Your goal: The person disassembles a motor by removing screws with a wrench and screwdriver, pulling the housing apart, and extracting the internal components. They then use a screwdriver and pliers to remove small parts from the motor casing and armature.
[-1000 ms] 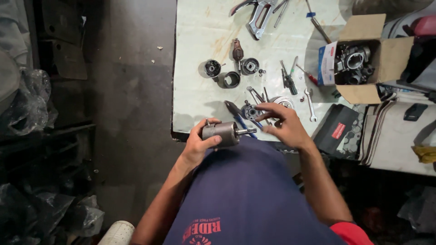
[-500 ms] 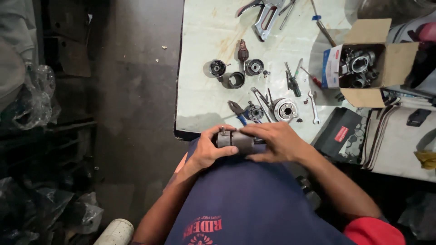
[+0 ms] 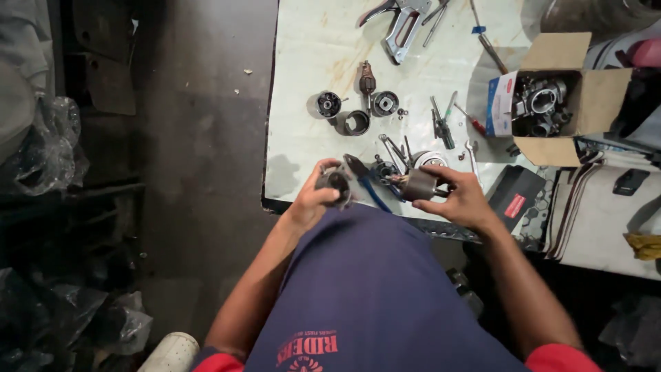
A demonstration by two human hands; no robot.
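Observation:
My left hand grips a round dark metal housing cap near the front edge of the white worktable. My right hand holds a grey cylindrical motor body with wires showing at its left end. The two parts are held apart, about a hand's width from each other. Between them on the table lie blue-handled pliers and a small metal part.
Further back lie a ring, two small round housings, an armature, screwdrivers, a wrench and a large metal tool. An open cardboard box with metal parts stands right. A dark floor lies left.
The motor was held in one piece by both hands at my chest. Now it is separated: my left hand has the end cap, my right hand the body, moved apart.

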